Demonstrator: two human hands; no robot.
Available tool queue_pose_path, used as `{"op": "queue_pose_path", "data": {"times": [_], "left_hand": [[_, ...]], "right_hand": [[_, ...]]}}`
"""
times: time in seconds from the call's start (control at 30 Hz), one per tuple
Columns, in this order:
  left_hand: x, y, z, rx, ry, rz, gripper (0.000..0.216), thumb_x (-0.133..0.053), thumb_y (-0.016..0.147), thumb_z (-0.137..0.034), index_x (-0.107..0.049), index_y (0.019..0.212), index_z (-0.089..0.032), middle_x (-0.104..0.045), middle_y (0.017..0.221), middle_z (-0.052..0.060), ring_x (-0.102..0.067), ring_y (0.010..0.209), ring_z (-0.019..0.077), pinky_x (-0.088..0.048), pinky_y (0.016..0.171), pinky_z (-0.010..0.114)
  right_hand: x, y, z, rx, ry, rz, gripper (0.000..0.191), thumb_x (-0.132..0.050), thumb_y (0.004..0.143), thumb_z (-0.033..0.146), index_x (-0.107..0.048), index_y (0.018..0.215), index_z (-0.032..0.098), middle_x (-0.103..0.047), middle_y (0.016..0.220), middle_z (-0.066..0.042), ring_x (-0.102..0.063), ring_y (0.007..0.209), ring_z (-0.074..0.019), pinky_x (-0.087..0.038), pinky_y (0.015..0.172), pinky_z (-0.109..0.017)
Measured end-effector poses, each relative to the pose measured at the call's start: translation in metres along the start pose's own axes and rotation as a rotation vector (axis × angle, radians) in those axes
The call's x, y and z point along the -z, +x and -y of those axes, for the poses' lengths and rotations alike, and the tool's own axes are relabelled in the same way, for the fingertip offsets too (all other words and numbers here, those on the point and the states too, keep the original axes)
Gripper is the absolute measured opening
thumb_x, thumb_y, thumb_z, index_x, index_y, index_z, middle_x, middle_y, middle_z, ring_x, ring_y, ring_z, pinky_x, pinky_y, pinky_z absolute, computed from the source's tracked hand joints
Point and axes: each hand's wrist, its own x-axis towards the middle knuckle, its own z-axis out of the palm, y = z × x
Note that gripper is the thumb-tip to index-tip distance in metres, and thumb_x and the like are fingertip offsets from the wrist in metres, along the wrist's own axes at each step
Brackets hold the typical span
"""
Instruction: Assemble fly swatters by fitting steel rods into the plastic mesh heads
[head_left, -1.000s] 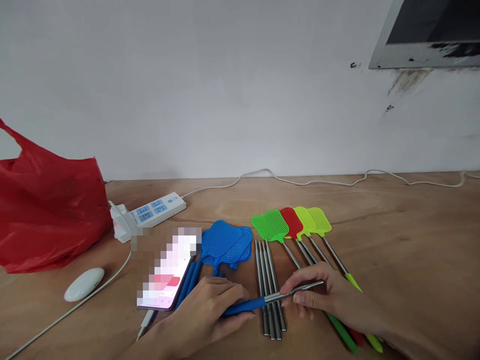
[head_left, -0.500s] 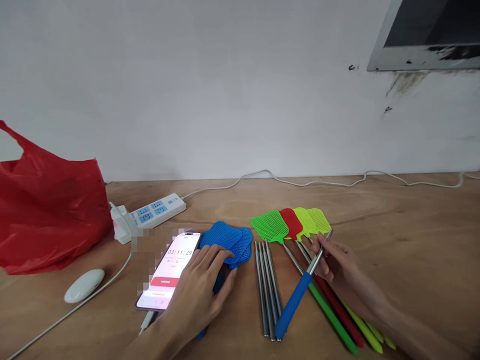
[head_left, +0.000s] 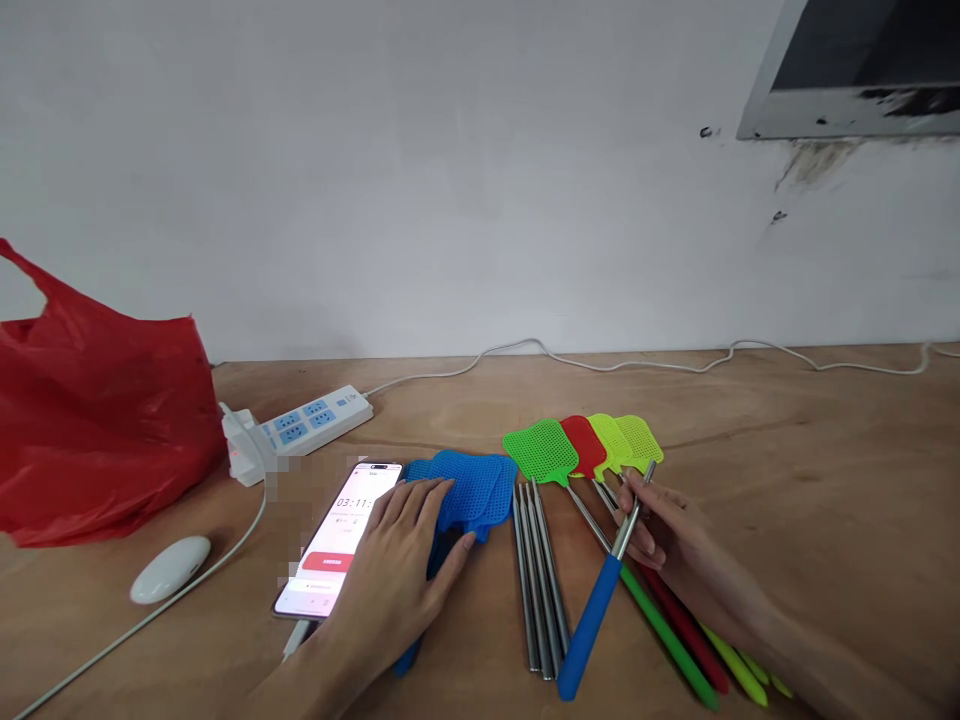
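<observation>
My left hand lies palm down over the stack of blue fly swatter heads, fingers stretched and thumb apart. Their shafts are mostly hidden under it. My right hand pinches the metal shaft of a fly swatter handle between thumb and fingers. Its blue grip slants down toward me, and no head shows on its upper end. Beneath my right hand lie assembled fly swatters with a green head, a red head and yellow heads. Several bare metal rods rest side by side between my hands.
A lit phone lies beside my left hand, its cable plugged in. Further left are a white mouse-like object, a power strip and a red plastic bag. A white cord runs along the wall.
The blue swatter heads have spread out to the right, and my left hand has shifted slightly left. My right hand has drawn the blue-gripped handle a little closer to me.
</observation>
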Motion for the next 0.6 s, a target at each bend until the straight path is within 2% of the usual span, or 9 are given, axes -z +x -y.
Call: {"op": "queue_pose_path", "data": {"times": [0.13,0.4,0.6], "left_hand": [[-0.0035,-0.0001,0.0042,0.035,0.029,0.041,0.043,-0.048,0.098,-0.042,-0.055,0.129,-0.013,-0.066,0.126,0.017,-0.060,0.117,0.0350,-0.048,0.097,0.056],[0.0027,0.0034,0.0006,0.013,0.039,0.061,0.028,-0.053,0.093,-0.033,-0.066,0.111,-0.016,-0.072,0.112,0.014,-0.065,0.105,0.0352,-0.049,0.093,0.056],[0.0044,0.0032,-0.0010,-0.014,0.073,0.069,0.029,-0.050,0.090,-0.026,-0.065,0.113,-0.015,-0.074,0.108,0.013,-0.069,0.096,0.0327,-0.052,0.086,0.051]], "right_hand": [[-0.0005,-0.0009,0.0004,-0.015,-0.003,-0.002,0.041,-0.076,0.080,0.055,-0.063,0.068,0.018,-0.043,0.045,0.006,-0.028,0.044,-0.0063,-0.022,0.046,-0.021],[-0.0020,-0.0020,0.0030,-0.031,-0.018,-0.012,0.046,-0.079,0.074,0.059,-0.061,0.065,0.017,-0.042,0.043,0.006,-0.028,0.043,-0.0055,-0.021,0.045,-0.022],[0.0008,-0.0014,0.0003,-0.045,-0.035,-0.033,0.052,-0.078,0.069,0.067,-0.061,0.063,0.018,-0.039,0.040,0.006,-0.027,0.043,-0.0071,-0.019,0.045,-0.024]]}}
